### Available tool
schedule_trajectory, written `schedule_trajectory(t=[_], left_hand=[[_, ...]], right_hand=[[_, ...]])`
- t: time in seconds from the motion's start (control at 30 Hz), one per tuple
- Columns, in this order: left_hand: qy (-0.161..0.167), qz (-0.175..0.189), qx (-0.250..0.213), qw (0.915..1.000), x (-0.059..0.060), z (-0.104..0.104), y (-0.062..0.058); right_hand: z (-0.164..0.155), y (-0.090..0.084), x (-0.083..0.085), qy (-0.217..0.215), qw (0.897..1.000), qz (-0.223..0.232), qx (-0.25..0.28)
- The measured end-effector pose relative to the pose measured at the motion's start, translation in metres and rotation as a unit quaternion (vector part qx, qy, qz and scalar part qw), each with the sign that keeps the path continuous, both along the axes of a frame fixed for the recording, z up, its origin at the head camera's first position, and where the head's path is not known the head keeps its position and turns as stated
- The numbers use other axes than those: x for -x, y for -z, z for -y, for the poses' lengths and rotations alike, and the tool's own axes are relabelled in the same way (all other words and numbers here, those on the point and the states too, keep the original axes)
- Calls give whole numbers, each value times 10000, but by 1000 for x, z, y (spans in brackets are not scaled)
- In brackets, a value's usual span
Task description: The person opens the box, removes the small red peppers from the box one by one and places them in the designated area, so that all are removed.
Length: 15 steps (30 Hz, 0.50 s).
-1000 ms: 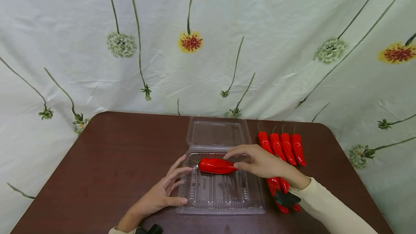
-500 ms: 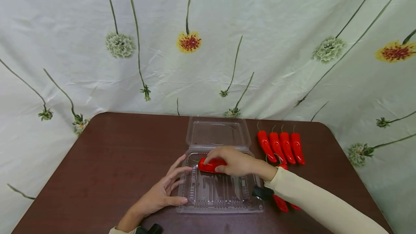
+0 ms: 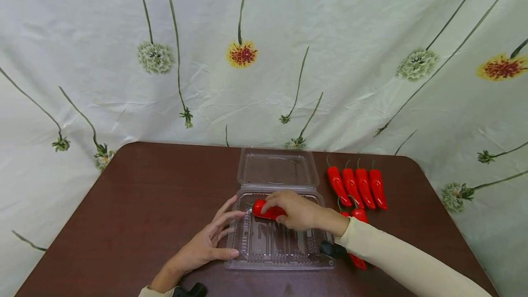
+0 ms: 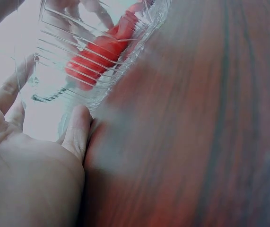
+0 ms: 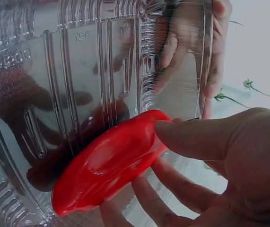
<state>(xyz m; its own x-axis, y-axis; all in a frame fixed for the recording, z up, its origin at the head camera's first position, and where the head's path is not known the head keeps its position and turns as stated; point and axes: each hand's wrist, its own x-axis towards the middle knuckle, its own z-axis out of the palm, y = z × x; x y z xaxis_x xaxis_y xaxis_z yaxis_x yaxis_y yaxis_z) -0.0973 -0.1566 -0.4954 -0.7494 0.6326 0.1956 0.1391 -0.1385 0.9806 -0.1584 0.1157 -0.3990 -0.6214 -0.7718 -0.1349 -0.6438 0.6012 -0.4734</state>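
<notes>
- A red pepper (image 3: 266, 209) is gripped between the thumb and curled fingers of the right hand (image 3: 299, 210), inside the far left part of a clear plastic container (image 3: 280, 260).
- In the right wrist view, the pepper (image 5: 108, 161) is seen just above the container's ribbed floor (image 5: 78, 80); whether it touches the floor cannot be told.
- The left hand (image 3: 204, 244) is laid against the container's left edge, fingers spread and nearly straight, nothing gripped.
- The container's lid (image 3: 277, 168) is folded open behind it on a dark brown table (image 3: 144, 196).
- Four red peppers (image 3: 358, 187) are lined up side by side to the right of the lid.
- More red peppers (image 3: 355, 214) are partly hidden behind the right sleeve (image 3: 396, 260).
</notes>
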Motion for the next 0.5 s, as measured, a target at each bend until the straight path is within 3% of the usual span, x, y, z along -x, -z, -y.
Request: schedule_trajectory(t=[0.5], left_hand=[[-31,-19,-74,10000,0,0,1]], right_hand=[[4,4,-3,-103,9994,-180,-292]])
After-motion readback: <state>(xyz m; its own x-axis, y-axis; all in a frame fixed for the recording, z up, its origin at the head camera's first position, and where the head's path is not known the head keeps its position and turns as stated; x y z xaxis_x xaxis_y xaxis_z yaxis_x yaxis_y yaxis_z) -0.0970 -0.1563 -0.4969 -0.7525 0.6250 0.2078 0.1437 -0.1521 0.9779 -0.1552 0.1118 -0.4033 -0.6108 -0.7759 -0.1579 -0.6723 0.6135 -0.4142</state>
